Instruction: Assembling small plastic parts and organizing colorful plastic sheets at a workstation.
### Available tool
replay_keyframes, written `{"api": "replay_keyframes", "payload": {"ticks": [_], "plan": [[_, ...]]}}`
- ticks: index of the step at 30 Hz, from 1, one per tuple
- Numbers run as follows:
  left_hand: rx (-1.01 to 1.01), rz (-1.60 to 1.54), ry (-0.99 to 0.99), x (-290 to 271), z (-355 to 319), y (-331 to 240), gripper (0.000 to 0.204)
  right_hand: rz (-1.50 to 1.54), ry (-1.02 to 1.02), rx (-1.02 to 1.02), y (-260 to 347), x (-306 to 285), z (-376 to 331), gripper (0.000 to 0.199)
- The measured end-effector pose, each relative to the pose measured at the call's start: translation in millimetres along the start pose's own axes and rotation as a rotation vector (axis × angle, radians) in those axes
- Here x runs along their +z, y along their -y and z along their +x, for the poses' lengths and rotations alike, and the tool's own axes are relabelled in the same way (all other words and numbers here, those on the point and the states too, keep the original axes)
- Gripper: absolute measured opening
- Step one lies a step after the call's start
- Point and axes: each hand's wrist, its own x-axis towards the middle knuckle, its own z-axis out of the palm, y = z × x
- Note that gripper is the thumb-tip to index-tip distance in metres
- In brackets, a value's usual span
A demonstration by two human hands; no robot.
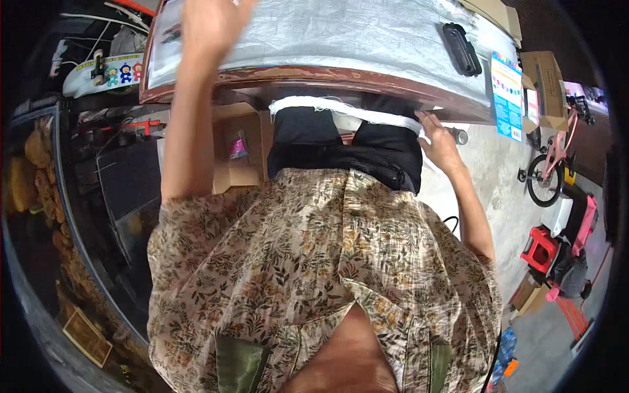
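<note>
A frayed white cloth strip (354,112) lies across my knees, over the black trousers (304,131). At its right end, the fingers of my right hand (442,144) are closed on it, and a bit of white shows below the hand. My left hand (215,26) reaches forward over the table (341,39). It is blurred and its fingers run out of the picture at the top, so their state cannot be made out.
A black tray-like case (462,49) lies at the table's right. Below the table's worn brown edge, an open cardboard box (239,144) stands left of my legs. On the right are a blue printed package (506,95), a pink bicycle (550,164) and a red stool (542,249).
</note>
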Motion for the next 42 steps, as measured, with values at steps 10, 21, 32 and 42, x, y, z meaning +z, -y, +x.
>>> {"api": "replay_keyframes", "payload": {"ticks": [10,21,32,42], "plan": [[-0.093,-0.054,0.767,201,-169,-49,0.024,0.373,-0.096,0.149,-49,63,-6,0.028],[-0.351,-0.456,0.757,209,-175,-47,0.014,0.742,-0.114,0.411,-72,76,-31,0.023],[-0.602,-0.888,0.615,98,-154,-59,0.012,0.349,0.195,0.111,-24,-8,1,0.03],[-0.021,-1.174,0.492,-14,-35,-78,0.027,1.189,-0.059,-0.423,120,-109,124,0.037]]}}
